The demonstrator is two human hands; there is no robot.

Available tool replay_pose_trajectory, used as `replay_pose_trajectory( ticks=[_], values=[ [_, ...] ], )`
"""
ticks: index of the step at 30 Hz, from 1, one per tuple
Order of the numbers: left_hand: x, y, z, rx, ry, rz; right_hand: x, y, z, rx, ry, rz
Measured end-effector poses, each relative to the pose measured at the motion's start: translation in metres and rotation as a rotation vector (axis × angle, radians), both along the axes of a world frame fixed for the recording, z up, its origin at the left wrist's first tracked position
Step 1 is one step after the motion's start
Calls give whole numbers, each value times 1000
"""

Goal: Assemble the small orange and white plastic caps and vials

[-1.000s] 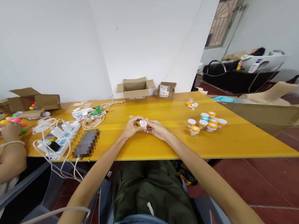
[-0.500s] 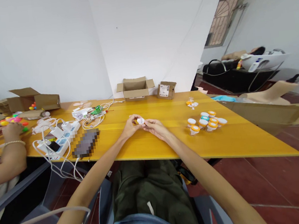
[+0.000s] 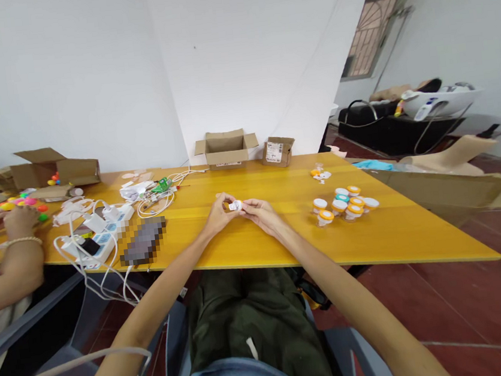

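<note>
Between my two hands, above the wooden table (image 3: 248,242), is a small white piece (image 3: 235,206), too small to name surely. The fingers of my left hand (image 3: 220,214) are closed around its left side, and an orange-brown edge shows by the fingertips. My right hand (image 3: 260,214) pinches its right side with thumb and fingers. To the right stands a group of small clear containers with orange, white and teal lids (image 3: 347,204). Farther back lie some loose small orange and white parts (image 3: 320,173).
An open cardboard box (image 3: 228,157) and a smaller box (image 3: 277,152) stand by the wall. To the left are a power strip (image 3: 106,231) with white cables, a blurred-out dark device (image 3: 144,241) and a green circuit board (image 3: 162,185). Another person's hands (image 3: 21,221) handle colourful balls.
The white piece has turned between my fingers and now shows more side-on. My hands stay in nearly the same place.
</note>
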State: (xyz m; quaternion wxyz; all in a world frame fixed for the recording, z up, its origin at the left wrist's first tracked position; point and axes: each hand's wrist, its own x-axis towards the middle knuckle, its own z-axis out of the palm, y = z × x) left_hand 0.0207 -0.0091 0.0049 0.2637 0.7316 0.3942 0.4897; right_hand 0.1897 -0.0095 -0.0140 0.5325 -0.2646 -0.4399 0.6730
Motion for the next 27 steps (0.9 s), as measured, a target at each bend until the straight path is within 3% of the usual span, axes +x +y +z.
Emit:
replay_pose_trajectory(
  ticks=[11,27],
  values=[
    [1,-2,0,188,121,49,-3,-3,1,81,-67,-133],
    [-4,-1,-2,327,166,-33,0,-3,1,88,-174,-173]
  ],
)
